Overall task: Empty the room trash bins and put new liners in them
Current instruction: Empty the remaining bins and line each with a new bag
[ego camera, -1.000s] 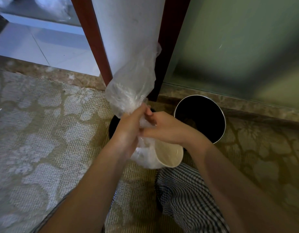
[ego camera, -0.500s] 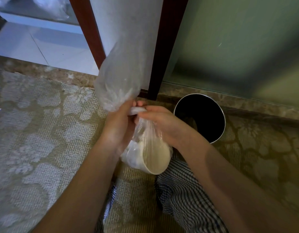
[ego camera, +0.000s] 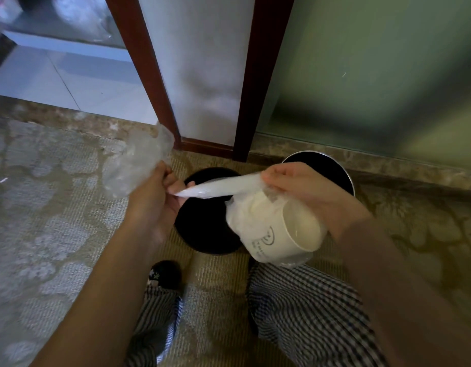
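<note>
Patterned carpet, far left: floor covering, nothing on it within this stretch. Left hand: fingers curled tight round the used liner at the point where its crumpled open end flares up and to the left above the fist. Used liner: clear thin plastic film, held in the air between both hands above the floor, its neck pulled into a taut twisted band from the left hand to the right one. Handling, by judgement: soft, light and slippery, liable to tear if dragged on a rim; best taken at the twisted neck, where the film is bunched and strongest. First bin: dark, round, standing on the carpet directly under the band; interior reads black, contents cannot be told, no liner seen. Slipper and checked trousers: the person's own, below the bins. Paper cup: white, printed, lying on its side in the liner's hanging belly together with pale crumpled waste; light load, easily crushed. Right hand: fingers closed on the neck just above that belly, bearing the weight. Second bin: metal-rimmed, behind the right hand, near the frosted wall; what shows of its interior is dark, no liner visible. Step in hand, by judgement: closing the neck, perhaps for a knot.
</note>
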Tool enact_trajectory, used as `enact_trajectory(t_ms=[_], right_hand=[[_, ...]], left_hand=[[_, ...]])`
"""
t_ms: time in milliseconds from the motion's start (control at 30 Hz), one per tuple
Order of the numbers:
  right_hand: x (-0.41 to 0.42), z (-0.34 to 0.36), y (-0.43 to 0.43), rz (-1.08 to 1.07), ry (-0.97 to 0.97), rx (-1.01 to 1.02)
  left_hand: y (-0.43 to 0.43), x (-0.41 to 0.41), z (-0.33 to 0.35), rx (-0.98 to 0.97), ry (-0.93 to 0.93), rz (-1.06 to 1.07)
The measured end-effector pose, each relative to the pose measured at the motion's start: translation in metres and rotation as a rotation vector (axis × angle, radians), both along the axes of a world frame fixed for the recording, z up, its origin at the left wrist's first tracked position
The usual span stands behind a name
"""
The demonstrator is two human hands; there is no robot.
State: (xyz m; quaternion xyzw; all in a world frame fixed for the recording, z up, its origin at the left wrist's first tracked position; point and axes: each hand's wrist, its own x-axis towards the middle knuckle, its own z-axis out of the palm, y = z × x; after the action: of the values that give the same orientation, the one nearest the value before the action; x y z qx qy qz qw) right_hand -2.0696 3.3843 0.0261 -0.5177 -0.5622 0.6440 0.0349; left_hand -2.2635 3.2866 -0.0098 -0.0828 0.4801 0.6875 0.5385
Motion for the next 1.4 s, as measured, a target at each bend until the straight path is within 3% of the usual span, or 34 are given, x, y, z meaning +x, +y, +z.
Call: enact_trajectory(t_ms=[133, 400, 500, 667, 800, 967, 1067, 1167, 1233, 1300, 1400], right_hand=[[0.008, -0.001, 0.004, -0.021, -0.062, 0.120], [0.013, -0.008, 0.009, -0.075, -0.123, 0.303], [0.013, -0.010, 0.011, -0.100, -0.162, 0.363], [0.026, -0.014, 0.014, -0.098, -0.189, 0.437], [0.026, -0.020, 0.017, 0.036, -0.236, 0.483], [0.012, -0.024, 0.004, 0.316, -0.178, 0.460], [-0.008, -0.025, -0.009, 0.430, -0.116, 0.455], [-0.021, -0.026, -0.018, 0.477, -0.071, 0.493], [-0.021, -0.025, -0.018, 0.457, -0.050, 0.518], [-0.017, -0.025, -0.015, 0.432, -0.028, 0.510], [-0.013, -0.026, -0.014, 0.427, -0.021, 0.443]], left_hand=[[0.000, 0.004, 0.000, -0.052, 0.080, -0.043], [-0.004, 0.004, -0.004, -0.287, 0.538, -0.135], [-0.003, 0.006, 0.001, -0.388, 0.770, -0.260], [-0.009, 0.003, -0.001, -0.502, 0.912, -0.482], [-0.013, 0.002, -0.009, -0.570, 1.183, -0.652], [-0.017, 0.015, -0.018, -0.457, 1.207, -1.017], [-0.015, 0.028, -0.015, -0.236, 0.984, -1.132], [-0.016, 0.033, -0.013, -0.138, 1.113, -1.280], [-0.014, 0.032, -0.011, -0.126, 1.092, -1.215], [-0.011, 0.032, -0.005, -0.145, 0.918, -1.077], [-0.006, 0.032, -0.001, -0.322, 0.689, -0.907]])
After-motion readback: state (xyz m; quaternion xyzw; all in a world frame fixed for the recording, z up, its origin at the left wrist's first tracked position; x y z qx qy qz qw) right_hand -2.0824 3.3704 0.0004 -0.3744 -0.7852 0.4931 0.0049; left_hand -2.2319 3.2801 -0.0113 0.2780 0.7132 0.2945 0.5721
